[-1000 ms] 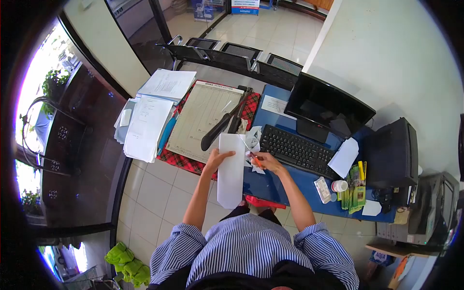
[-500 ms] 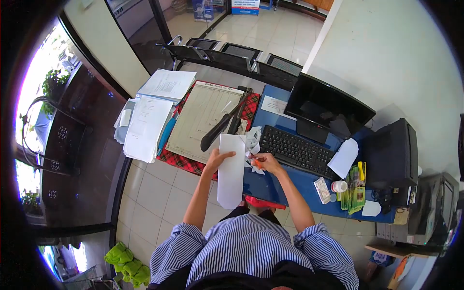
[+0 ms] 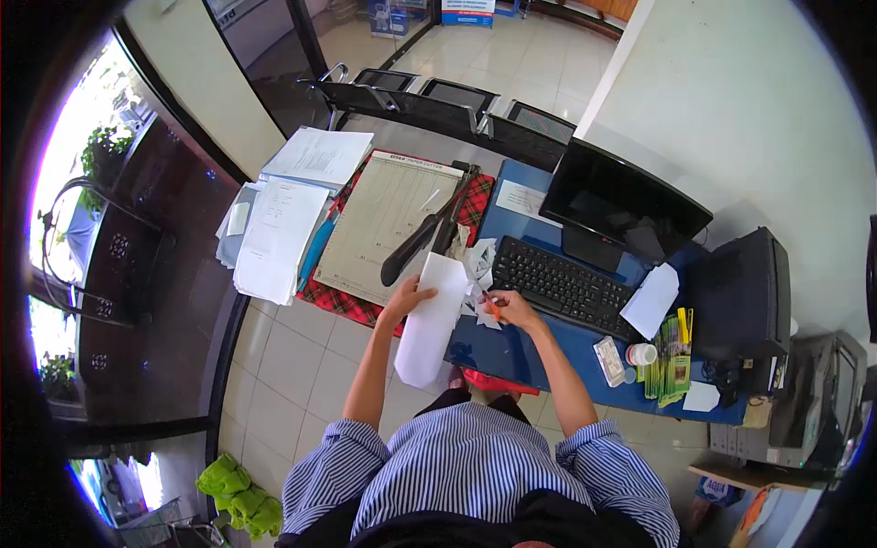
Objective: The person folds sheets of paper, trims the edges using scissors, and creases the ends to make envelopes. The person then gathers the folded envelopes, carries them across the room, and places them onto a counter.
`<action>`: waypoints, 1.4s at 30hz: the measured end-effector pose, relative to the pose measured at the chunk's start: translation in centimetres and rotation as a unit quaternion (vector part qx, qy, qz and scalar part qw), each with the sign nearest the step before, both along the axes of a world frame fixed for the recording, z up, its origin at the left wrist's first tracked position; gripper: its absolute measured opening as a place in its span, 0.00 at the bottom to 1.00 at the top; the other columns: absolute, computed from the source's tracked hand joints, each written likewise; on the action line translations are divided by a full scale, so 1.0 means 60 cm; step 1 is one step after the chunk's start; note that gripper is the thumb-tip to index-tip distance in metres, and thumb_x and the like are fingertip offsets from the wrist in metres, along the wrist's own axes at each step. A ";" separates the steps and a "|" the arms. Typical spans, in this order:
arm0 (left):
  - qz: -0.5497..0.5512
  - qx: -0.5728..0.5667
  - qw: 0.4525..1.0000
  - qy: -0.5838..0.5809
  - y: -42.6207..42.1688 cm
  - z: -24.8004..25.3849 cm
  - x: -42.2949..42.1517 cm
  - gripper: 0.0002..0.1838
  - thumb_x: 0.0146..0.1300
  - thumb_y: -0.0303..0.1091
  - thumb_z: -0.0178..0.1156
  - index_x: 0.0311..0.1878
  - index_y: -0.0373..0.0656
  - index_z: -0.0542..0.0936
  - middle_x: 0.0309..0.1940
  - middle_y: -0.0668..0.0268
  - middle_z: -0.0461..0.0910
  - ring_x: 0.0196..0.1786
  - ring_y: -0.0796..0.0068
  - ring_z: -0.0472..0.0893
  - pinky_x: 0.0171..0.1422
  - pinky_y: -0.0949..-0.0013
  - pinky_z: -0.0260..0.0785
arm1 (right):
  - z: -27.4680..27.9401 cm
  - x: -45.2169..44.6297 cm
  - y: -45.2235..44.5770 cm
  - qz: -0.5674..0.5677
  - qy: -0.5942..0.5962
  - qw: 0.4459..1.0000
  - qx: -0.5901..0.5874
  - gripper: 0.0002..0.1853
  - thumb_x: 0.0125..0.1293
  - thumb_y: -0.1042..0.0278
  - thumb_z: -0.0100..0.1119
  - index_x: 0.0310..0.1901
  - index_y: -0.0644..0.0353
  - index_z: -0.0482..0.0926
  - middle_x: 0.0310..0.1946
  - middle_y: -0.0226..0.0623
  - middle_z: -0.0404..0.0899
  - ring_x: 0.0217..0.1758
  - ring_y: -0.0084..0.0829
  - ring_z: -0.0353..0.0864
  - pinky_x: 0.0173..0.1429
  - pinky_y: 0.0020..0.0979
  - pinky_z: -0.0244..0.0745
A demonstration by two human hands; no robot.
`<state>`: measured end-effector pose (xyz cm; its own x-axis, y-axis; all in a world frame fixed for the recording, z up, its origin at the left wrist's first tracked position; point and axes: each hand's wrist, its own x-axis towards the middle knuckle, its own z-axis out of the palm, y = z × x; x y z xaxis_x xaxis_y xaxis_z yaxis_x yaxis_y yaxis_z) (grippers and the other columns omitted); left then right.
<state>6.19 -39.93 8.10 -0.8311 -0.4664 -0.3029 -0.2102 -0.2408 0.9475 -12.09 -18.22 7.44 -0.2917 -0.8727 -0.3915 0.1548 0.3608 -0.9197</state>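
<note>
Tilting the white paper (image 3: 429,324) more than before, the hands (image 3: 405,298) (image 3: 514,311) grasp it left and orange-handled scissors (image 3: 494,310) right

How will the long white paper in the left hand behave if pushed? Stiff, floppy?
Probably fairly stiff for paper: the long white paper extends beyond the left hand without obvious droop. Likely light: that hand alone holds it, by one edge. Pushed at the end nearest the body, it may swivel or bend, as nothing visibly supports it there.
</note>
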 end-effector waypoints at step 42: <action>-0.268 -0.368 0.880 -0.131 -0.102 0.001 -0.038 0.28 0.53 0.53 0.66 0.22 0.36 0.68 0.17 0.70 0.61 0.23 0.74 0.58 0.30 0.69 0.58 | 0.071 -0.065 -0.027 0.206 0.106 0.971 0.058 0.25 0.54 0.47 0.67 0.48 0.56 0.81 0.23 0.22 0.72 0.24 0.18 0.62 0.28 0.21 0.54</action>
